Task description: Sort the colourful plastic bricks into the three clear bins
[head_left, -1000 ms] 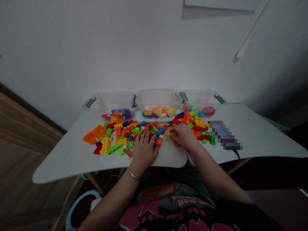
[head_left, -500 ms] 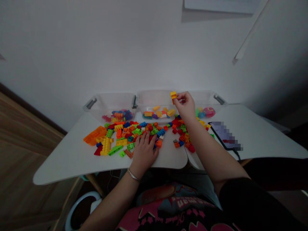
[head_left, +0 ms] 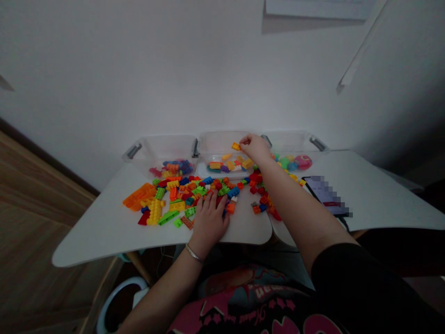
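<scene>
My right hand point(head_left: 255, 148) reaches over the middle clear plastic bin point(head_left: 222, 141), with an orange-yellow brick point(head_left: 236, 146) right at its fingertips, above the bricks in that bin. I cannot tell if the fingers still pinch it. My left hand point(head_left: 209, 221), with a bangle at the wrist, lies open with fingers spread on the near edge of a spread of loose colourful plastic bricks point(head_left: 198, 190), holding nothing visible.
Two more clear bins with bricks and toys, a left one point(head_left: 158, 148) and a right one point(head_left: 292, 141), stand along the wall. All rest on a white table point(head_left: 100, 232). A phone point(head_left: 325, 195) with a blurred screen lies at the right.
My right hand has moved from the pile up over the bin, then left and lower, carrying the orange-yellow brick. My left hand has barely moved.
</scene>
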Available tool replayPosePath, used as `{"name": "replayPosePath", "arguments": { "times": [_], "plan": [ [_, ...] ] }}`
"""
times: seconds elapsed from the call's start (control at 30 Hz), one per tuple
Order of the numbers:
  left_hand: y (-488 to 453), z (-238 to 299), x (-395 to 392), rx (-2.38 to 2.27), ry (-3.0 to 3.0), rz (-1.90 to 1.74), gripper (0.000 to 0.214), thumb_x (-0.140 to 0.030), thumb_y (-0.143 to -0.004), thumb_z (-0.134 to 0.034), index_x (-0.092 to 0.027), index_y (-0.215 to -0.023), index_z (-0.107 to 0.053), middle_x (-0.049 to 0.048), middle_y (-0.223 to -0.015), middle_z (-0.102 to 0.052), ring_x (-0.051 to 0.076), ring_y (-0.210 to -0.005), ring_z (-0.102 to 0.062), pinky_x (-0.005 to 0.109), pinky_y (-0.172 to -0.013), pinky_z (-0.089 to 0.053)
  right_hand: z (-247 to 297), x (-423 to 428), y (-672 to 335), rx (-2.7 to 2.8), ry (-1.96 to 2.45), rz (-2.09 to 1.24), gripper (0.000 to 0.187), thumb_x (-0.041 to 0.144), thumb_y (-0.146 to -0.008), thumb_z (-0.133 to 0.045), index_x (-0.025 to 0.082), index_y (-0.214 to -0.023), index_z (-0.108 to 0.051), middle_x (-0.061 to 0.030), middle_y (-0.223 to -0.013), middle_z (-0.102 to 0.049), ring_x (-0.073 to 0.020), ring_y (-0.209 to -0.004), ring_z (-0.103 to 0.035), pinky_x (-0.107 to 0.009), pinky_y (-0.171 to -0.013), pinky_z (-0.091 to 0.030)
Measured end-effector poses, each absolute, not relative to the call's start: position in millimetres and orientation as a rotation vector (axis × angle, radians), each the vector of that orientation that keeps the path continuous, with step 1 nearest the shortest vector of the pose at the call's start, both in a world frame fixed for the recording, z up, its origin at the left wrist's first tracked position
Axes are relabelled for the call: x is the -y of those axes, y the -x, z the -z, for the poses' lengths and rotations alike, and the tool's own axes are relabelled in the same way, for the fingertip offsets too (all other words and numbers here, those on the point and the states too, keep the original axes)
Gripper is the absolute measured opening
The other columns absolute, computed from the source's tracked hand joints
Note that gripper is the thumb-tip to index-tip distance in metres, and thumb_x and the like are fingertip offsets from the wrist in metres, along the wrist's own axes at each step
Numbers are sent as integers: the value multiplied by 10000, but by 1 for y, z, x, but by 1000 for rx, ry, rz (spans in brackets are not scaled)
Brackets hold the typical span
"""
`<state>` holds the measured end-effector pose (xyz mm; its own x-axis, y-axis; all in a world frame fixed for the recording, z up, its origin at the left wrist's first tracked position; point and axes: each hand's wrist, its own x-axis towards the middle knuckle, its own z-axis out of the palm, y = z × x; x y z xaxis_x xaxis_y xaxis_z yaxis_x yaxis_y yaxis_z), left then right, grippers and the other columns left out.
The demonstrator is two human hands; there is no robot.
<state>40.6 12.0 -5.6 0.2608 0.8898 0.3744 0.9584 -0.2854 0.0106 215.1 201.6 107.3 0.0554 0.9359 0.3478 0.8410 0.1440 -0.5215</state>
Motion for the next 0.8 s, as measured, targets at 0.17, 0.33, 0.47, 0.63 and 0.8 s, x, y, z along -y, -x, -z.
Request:
{"name": "replayPosePath", "arguments": {
  "times": [0.17, 0.33, 0.47, 0.63, 0.8],
  "plan": [
    [-41, 5, -12, 1741, 2318, 487, 512, -364, -903, -513, -208, -1389, -551, 166, -1476, -493, 347, -1355, -459, 552, -1126, -315, -103, -205, -220, 1826, 1661, -187, 187, 283, -831, -607, 240, -936, -756, -27, -928, -758, -209, -919, -686, -352, -903, -493],
    [-41, 6, -12, 1733, 2321, 476, 517, -364, -903, -509, -202, -1392, -548, 175, -1490, -474, 344, -1362, -453, 550, -1126, -314, -91, -202, -229, 1822, 1407, -266, 197, 276, -835, -597, 217, -953, -743, -15, -885, -755, -183, -866, -688, -352, -888, -504],
    [-40, 6, -12, 1736, 2321, 468, 527, -364, -898, -511, -203, -1400, -540, 178, -1488, -474, 346, -1365, -450, 553, -1119, -320, -84, -197, -240, 1750, 1193, -381, 193, 266, -827, -583, 196, -948, -716, -23, -907, -747, -177, -910, -682, -362, -911, -503],
    [-41, 5, -13, 1739, 2318, 480, 523, -359, -893, -520, -208, -1393, -546, 175, -1481, -484, 344, -1356, -459, 552, -1119, -323, -84, -172, -257, 1703, 1047, -363, 181, 265, -823, -552, 195, -904, -698, -55, -949, -735, -201, -916, -672, -379, -888, -518],
    [-41, 6, -13, 1726, 2321, 490, 518, -354, -897, -519, -202, -1391, -549, 181, -1487, -475, 350, -1357, -457, 555, -1114, -328, -74, -115, -281, 1863, 1173, -170, 177, 285, -828, -581, 212, -915, -717, -66, -929, -728, -231, -876, -655, -402, -838, -518]
  ]
}}
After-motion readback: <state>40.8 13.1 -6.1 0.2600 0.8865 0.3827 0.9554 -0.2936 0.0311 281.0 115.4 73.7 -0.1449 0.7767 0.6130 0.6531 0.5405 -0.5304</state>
